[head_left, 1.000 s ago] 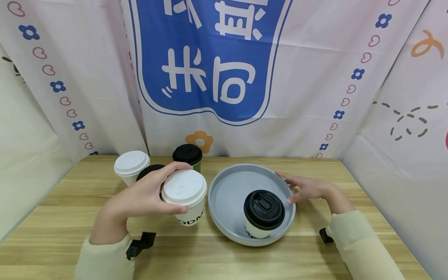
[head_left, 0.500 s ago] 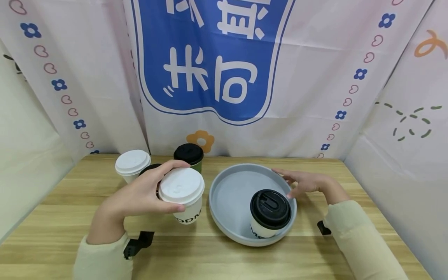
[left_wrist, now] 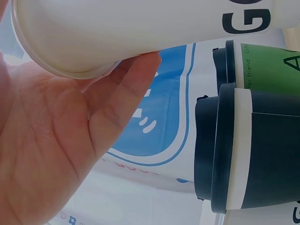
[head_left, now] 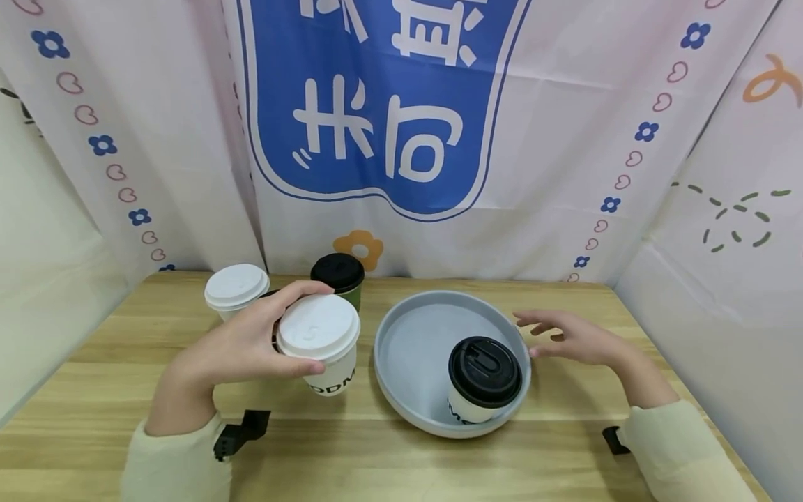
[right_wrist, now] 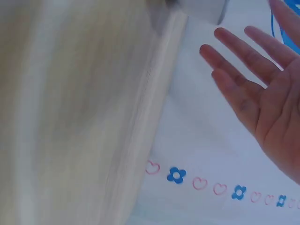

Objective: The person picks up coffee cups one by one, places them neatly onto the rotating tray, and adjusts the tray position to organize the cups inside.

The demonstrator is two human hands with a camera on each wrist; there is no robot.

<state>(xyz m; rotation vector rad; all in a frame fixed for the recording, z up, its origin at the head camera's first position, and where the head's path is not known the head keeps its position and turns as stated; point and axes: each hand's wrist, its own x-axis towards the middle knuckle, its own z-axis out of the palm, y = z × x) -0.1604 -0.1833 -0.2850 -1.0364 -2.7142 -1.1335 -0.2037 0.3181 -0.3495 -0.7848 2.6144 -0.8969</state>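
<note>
**White-lidded cup held left of the tray, right hand lifted off the rim**

White lid uppermost, the paper cup sits in the left hand, thumb and fingers curled round its top, at centre-left of the frame just beside the grey tray. It has drifted slightly left and up since 1 second ago. The right hand, which was touching the tray's right rim, now hovers clear of it with fingers spread and holding nothing. 1 black-lidded cup stands in the tray's lower right.
</note>
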